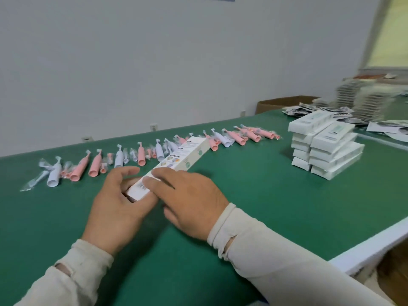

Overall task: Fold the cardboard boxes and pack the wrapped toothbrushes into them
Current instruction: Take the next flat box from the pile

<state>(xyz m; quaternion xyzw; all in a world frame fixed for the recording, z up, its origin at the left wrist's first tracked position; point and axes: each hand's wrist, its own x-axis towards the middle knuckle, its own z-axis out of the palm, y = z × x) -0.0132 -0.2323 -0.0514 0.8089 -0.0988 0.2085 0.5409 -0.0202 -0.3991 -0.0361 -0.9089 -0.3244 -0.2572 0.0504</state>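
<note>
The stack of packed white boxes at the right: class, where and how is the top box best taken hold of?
Grip the top box across its narrow width, near mid-length, coming down from above with one hand. It lies flat on the stack, its long sides exposed, so fingers and thumb can likely close on them without shifting the boxes below.

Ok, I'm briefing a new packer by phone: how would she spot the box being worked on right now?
On the green table, a row of wrapped toothbrushes runs along the far edge. The box lies just in front of them, slanting towards the row. Unlike the stacked boxes on the right, it lies alone, with the left hand and right hand at its near end.
</note>
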